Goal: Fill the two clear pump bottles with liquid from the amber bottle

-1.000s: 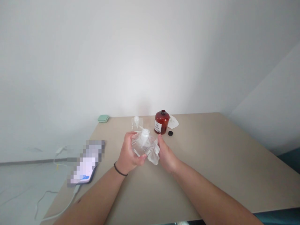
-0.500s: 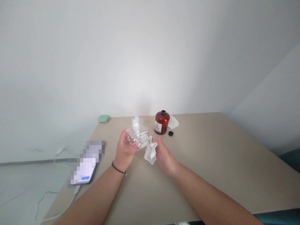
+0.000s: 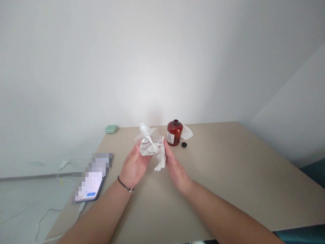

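Above the table, my left hand (image 3: 134, 165) is closed around a clear square bottle (image 3: 149, 145), which is tilted. White material (image 3: 144, 128) shows at its top; its exact form is blurred. My right hand (image 3: 175, 168) presses a crumpled white tissue (image 3: 161, 157) against the bottle's right side, its fingers held together. Just behind my right fingertips stands an amber bottle (image 3: 174, 133) with a white label and an uncovered neck. A small black cap (image 3: 184, 145) lies on the table to its right.
A used white tissue (image 3: 187, 133) lies behind the amber bottle. On the left are a phone (image 3: 98, 181) with a white cable (image 3: 80, 211) and a small green case (image 3: 111, 129) at the table's back corner. The wall (image 3: 162, 61) rises behind the table (image 3: 228, 169).
The clear bottle has turned in my left hand. My right hand has moved left and up, bringing the tissue flat against the bottle's side.
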The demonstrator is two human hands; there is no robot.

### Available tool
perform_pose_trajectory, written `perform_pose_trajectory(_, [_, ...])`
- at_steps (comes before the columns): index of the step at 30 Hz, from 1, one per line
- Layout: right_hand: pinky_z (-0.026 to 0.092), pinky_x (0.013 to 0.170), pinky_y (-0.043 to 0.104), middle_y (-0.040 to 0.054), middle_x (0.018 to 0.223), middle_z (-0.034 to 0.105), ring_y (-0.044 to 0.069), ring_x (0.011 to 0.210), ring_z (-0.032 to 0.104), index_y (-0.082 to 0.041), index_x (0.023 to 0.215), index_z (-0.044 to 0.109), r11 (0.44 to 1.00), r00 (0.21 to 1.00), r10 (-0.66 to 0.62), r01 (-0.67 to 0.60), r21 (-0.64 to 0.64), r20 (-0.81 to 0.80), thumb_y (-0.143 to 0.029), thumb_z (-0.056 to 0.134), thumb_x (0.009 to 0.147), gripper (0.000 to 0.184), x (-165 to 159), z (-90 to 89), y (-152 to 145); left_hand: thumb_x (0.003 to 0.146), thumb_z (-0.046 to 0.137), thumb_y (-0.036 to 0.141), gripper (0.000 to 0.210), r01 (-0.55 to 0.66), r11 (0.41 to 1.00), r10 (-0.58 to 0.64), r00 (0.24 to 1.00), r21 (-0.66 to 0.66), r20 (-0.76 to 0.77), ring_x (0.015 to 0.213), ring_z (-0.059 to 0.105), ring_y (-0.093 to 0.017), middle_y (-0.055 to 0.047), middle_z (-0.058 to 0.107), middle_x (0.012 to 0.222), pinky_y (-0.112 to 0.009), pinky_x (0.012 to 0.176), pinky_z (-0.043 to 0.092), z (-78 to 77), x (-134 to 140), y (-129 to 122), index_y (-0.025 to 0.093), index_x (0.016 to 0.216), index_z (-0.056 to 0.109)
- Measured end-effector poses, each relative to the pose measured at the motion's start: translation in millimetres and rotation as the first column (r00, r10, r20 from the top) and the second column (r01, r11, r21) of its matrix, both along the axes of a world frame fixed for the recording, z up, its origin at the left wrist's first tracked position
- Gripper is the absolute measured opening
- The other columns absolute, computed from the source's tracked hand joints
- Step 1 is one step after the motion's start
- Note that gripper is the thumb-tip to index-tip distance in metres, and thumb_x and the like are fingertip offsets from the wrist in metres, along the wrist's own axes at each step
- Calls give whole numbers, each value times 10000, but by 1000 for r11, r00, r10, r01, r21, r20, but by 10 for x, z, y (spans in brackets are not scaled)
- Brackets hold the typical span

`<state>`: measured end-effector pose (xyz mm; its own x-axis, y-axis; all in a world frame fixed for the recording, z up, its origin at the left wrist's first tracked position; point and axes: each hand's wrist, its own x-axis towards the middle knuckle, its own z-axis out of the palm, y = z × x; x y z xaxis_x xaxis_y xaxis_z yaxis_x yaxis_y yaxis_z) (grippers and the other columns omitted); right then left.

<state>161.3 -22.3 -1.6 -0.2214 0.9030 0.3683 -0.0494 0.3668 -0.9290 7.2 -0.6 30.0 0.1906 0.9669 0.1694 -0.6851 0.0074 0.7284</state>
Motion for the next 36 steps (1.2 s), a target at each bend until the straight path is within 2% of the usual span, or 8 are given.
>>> perform_pose_trajectory(3, [110,1254,448,-39,1665,124,188,1532,117,-340,1568,159,998,999,42,-42,42,-10,-548,246,1018,594,28,15,-39,911,599,464,401,-40,999,40,999,-3,9,1250,581,-267,-108,650,1304,-394,1066,462,1,2,8,181,1190,648])
perform_pose_trajectory(8, [63,1256,431,-51,1669,74,181,1536,75,-354,1572,97,993,988,62,-75,90,139,-506,285,1026,597,45,47,-100,842,663,548,487,-75,996,75,997,-43,8,1194,606,-248,-92,636,1315,-351,936,535,-40,2,-1,221,1200,621])
perform_pose_trajectory(12, [61,1256,427,-51,1670,70,177,1537,66,-353,1572,81,989,982,71,-92,120,174,-483,284,1032,591,41,61,-106,743,817,383,493,-79,997,78,996,-9,-32,1037,651,-188,-49,664,1219,-289,820,551,-84,-5,-14,255,1166,598])
perform_pose_trajectory(17, [65,1257,427,-48,1673,57,182,1538,59,-346,1576,65,983,978,66,-98,156,198,-460,280,1039,590,55,65,-98,711,843,295,469,-105,994,105,993,10,-51,993,654,-173,-28,677,1131,-285,811,549,-63,-13,-14,239,1106,597])
perform_pose_trajectory(22, [64,1260,433,-81,1672,17,198,1540,26,-371,1574,21,955,965,18,-93,281,260,-441,253,1043,583,103,76,-79,658,878,319,535,-37,999,37,998,4,-59,996,669,-197,-38,698,1109,-299,815,547,6,-10,-49,225,1109,606])
perform_pose_trajectory(26, [82,1260,441,-84,1672,46,214,1539,56,-375,1575,39,940,960,-16,-80,332,279,-446,245,1041,577,150,113,-72,677,865,303,531,56,998,-56,994,-11,-88,959,681,-186,-39,708,1093,-288,804,547,-5,-33,-70,220,1137,614])
perform_pose_trajectory(31, [110,1254,470,-51,1672,95,231,1536,97,-360,1577,77,956,975,-9,-56,287,220,-489,250,1032,587,161,169,-80,688,857,324,527,144,990,-143,978,-2,-153,1001,674,-196,-59,704,1114,-303,874,539,-50,-60,-63,197,1144,625])
perform_pose_trajectory(36, [128,1254,465,-60,1649,215,214,1529,152,-374,1554,222,993,1000,-2,-1,118,26,-537,266,1020,560,120,105,-32,649,882,300,679,183,982,-166,955,46,-246,1059,656,-248,-71,679,1167,-372,915,537,-95,-60,-68,232,1249,572])
